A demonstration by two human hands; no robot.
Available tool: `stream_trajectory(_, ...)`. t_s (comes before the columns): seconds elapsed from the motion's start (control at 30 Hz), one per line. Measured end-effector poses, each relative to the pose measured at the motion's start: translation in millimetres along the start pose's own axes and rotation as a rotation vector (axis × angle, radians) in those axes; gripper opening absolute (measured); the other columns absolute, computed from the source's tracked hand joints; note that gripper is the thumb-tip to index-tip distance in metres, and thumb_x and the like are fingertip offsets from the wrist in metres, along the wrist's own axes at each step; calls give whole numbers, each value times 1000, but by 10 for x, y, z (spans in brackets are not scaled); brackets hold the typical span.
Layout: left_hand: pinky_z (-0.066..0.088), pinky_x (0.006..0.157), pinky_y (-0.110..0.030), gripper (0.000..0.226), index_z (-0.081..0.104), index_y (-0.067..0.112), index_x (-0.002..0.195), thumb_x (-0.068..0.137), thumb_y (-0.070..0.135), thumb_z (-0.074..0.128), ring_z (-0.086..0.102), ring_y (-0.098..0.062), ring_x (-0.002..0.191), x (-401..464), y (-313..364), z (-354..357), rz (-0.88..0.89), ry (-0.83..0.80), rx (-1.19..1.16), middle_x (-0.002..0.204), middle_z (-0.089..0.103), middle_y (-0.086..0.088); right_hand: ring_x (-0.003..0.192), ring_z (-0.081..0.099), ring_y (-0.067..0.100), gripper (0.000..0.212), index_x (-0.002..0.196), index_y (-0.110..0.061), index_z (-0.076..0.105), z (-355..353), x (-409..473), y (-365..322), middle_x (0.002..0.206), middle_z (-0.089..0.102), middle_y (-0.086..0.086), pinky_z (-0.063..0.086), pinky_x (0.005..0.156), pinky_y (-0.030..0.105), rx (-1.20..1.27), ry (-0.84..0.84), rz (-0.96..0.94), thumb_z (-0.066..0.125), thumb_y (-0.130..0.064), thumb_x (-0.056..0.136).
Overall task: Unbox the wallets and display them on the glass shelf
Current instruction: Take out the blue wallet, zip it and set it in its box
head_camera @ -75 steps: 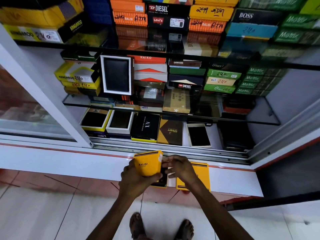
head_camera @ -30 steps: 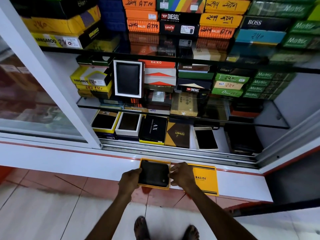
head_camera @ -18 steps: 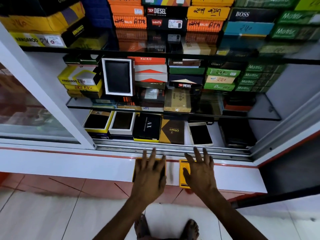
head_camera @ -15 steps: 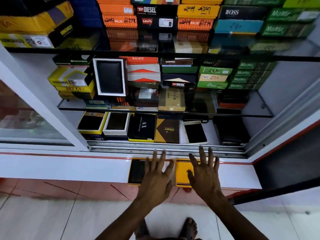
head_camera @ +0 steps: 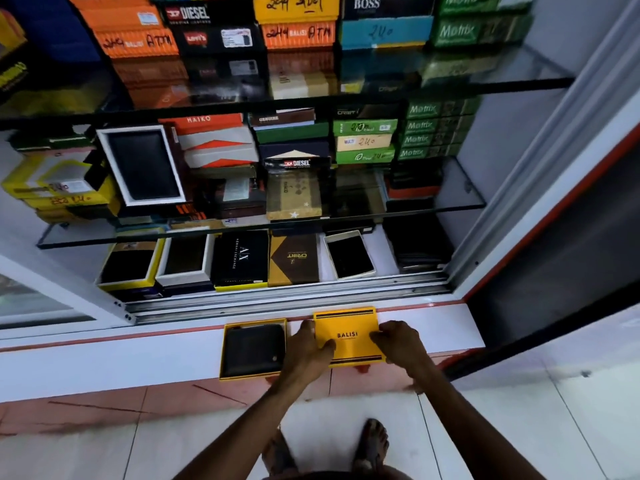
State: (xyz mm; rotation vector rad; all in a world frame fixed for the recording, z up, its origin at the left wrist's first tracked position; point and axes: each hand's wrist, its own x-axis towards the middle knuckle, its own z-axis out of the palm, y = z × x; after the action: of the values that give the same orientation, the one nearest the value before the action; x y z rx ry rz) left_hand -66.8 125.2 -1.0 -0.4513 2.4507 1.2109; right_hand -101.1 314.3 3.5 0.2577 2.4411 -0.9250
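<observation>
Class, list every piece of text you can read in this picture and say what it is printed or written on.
"BALISI": yellow lid held by both hands.
"DIESEL": black box, top shelf.
"BOSS": dark box.
"Matrix": green boxes.
"HAIKO": orange box.
"AX": black box, bottom row.
"MULTI 240": beige box.
Small print elsewhere is too blurred.

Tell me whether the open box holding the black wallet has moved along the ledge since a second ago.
Cannot tell. The open box lies on the white ledge left of the yellow lid, as before, but the camera shifted.
</observation>
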Motion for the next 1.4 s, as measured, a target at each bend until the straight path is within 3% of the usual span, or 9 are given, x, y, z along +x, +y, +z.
stream_trajectory(0.2, 58, 87, -46, 47, 52, 28, 116, 80, 54, 66, 67, -28, 98, -79, 153, -106, -112, -2, -225, 98, 66, 4, 104, 69, 33, 40, 117, -11, 70, -134, 21, 26, 116, 73, 15, 53, 97, 46, 146, 10, 9, 65, -39, 89)
stream_trajectory(0.3, 55, 92, -43, 69, 53, 25, 121, 70, 70, 64, 62, -25, 105, -128, 234, -166, -141, 17, -246, 100, 59, 8, 84, 74, 30, 46, 97, -11, 74, -172, -24, -18, 94, 78, 13, 58, 87, 49, 268, 68, -11, 57, -53, 89)
stream_trajectory(0.5, 47, 102, -42, 79, 54, 35, 113, 51, 82, 68, 60, -22, 109, -163, 326, -230, -195, 25, -348, 113, 62, 7, 73, 71, 27, 41, 83, -27, 80, -224, -172, -277, 82, 78, 9, 55, 66, 35, 475, 73, -214, 48, -48, 97)
stream_trajectory(0.63, 45, 93, -37, 67, 59, 34, 112, 58, 72, 71, 59, -12, 97, -174, 310, -266, -152, -38, -431, 109, 63, 9, 83, 72, 21, 40, 96, -32, 79, -221, -253, -451, 92, 78, 5, 57, 69, 36, 419, 7, -347, 41, -40, 102)
stream_trajectory(0.8, 46, 98, -47, 42, 58, 40, 108, 74, 65, 63, 55, -13, 98, -239, 267, -399, -182, -111, -560, 106, 58, 12, 81, 71, 23, 31, 92, -18, 77, -258, -119, -276, 89, 76, 0, 56, 76, 35, 249, 143, -236, 51, -35, 96)
stream_trajectory(0.97, 53, 92, -56, 86, 53, 40, 119, 45, 83, 64, 58, -34, 112, -266, 65, -496, -267, -110, -628, 129, 58, -8, 88, 75, 27, 30, 82, -7, 69, -55, 93, 46, 96, 77, 11, 58, 86, 30, -167, -40, -6, 48, -23, 95)
stream_trajectory(1.13, 55, 91, -54, 62, 60, 38, 105, 56, 74, 66, 64, -31, 106, -315, 7, -454, -220, -137, -616, 119, 66, -6, 72, 76, 29, 28, 64, -4, 67, -16, 160, 175, 79, 76, 17, 62, 77, 42, -118, -12, -21, 51, -17, 85)
stream_trajectory(1.23, 57, 89, -51, 40, 64, 34, 107, 77, 59, 65, 70, -28, 101, -315, 8, -418, -165, -137, -600, 111, 72, -3, 66, 76, 26, 36, 51, -14, 58, -68, 43, 148, 72, 76, 16, 62, 72, 36, -112, 39, -22, 56, -17, 87)
stream_trajectory(1.4, 61, 80, -42, 29, 67, 21, 109, 88, 39, 62, 71, -28, 99, -272, -20, -410, -162, -119, -635, 105, 74, -10, 51, 73, 18, 27, 64, 1, 67, -229, -52, 203, 63, 74, 15, 59, 58, 26, 5, 98, -15, 62, -17, 84)
